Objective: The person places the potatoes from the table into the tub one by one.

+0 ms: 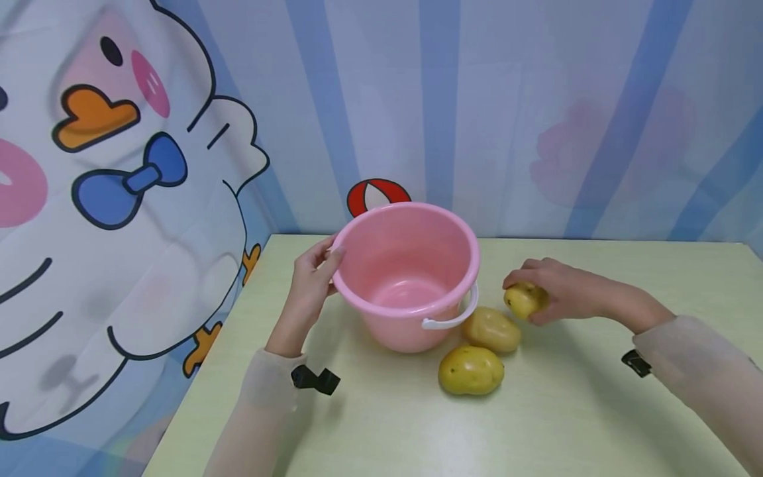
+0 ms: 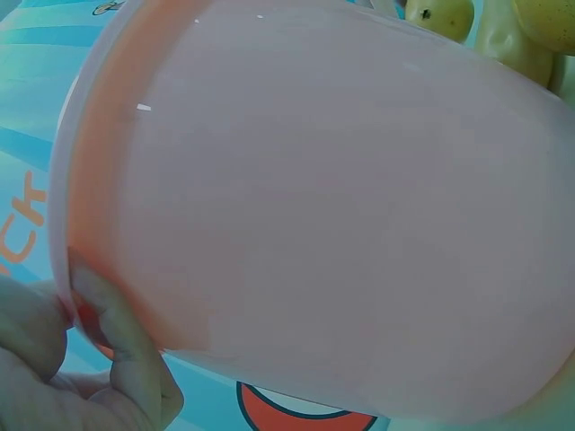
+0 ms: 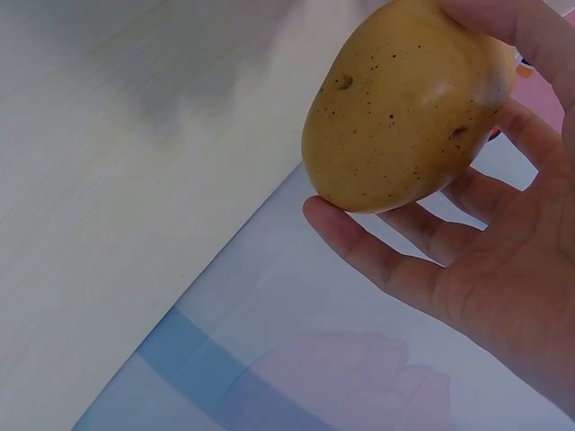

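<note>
A pink bucket [image 1: 411, 324] with a white handle [image 1: 453, 318] is near the middle of the table. My left hand [image 1: 310, 278] grips its rim at the left, thumb on top and fingers beneath; the left wrist view shows fingers curled at the rim [image 2: 61, 206]. In my right hand [image 1: 566, 291] is a yellow potato [image 3: 404, 108], held between thumb and fingers, right of the bucket. Two more potatoes lie on the table: a paler one [image 1: 492, 330] beside the bucket's base and a yellow one [image 1: 471, 371] in front of it. The bucket's inside shows bare pink walls and bottom.
The pale table [image 1: 596, 424] ends at a cloth backdrop [image 1: 507, 132] printed with blue stripes. A large cartoon bird [image 1: 149, 265] fills the cloth on the left. Black straps [image 1: 316, 379] sit on both sleeves.
</note>
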A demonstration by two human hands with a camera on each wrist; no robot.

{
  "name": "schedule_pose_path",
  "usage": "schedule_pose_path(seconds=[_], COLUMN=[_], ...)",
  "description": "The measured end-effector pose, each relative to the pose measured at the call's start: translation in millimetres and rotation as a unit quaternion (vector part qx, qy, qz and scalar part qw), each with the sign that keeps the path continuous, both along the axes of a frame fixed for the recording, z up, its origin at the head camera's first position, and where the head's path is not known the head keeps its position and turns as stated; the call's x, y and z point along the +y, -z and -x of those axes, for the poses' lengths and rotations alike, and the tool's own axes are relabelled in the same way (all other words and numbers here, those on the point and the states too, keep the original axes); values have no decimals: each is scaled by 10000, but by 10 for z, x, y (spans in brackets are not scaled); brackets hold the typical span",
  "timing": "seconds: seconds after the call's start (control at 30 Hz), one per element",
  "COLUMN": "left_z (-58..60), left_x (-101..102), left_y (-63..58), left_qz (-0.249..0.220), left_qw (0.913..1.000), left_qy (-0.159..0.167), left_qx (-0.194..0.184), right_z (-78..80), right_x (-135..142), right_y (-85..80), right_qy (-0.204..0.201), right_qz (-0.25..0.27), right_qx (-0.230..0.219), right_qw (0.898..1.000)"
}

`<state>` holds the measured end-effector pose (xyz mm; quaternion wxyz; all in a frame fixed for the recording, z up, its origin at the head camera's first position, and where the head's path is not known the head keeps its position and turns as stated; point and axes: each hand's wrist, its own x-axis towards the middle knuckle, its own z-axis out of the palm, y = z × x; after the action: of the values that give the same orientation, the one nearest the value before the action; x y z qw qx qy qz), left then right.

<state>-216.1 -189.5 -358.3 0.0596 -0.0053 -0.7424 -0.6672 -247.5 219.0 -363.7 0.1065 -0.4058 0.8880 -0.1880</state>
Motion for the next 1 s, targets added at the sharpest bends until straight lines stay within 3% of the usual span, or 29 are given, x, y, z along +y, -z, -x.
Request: schedule_pose_path(seconds=[1.0], left_z=[-2], left_x=[-5], left_y=[7], left_qz=[7], left_qw=[10000], left_qy=[20], left_qx=[-23], right_z=[-9], right_x=[101], right_y=[-100], right_qy=[105], right_qz=[17], right_qx=[196], right_qw=[9998])
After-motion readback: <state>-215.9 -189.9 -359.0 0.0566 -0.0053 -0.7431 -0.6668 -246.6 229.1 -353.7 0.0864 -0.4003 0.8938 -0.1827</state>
